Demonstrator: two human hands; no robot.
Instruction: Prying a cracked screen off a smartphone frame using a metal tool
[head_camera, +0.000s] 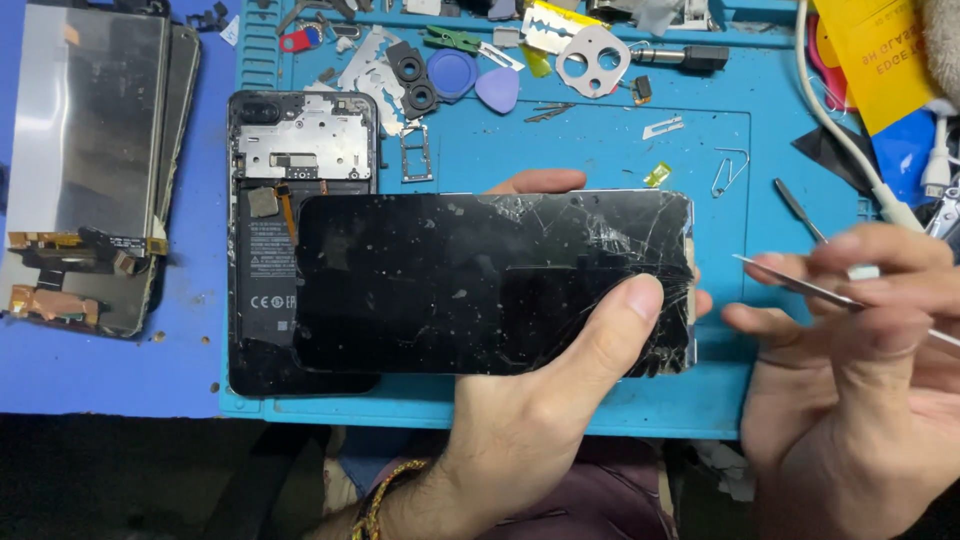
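My left hand grips a black phone with a cracked screen, held flat and sideways over the blue work mat. The thumb presses on the shattered right end; fingertips show behind the top edge. My right hand is just to the right of the phone and pinches a thin metal pry tool, whose tip points left toward the phone's cracked end without touching it.
An opened phone body with exposed battery lies on the mat under the held phone's left end. Two detached screens lie at far left. Picks, camera bezels, a blade, tweezers and small parts litter the mat's top. A white cable runs at right.
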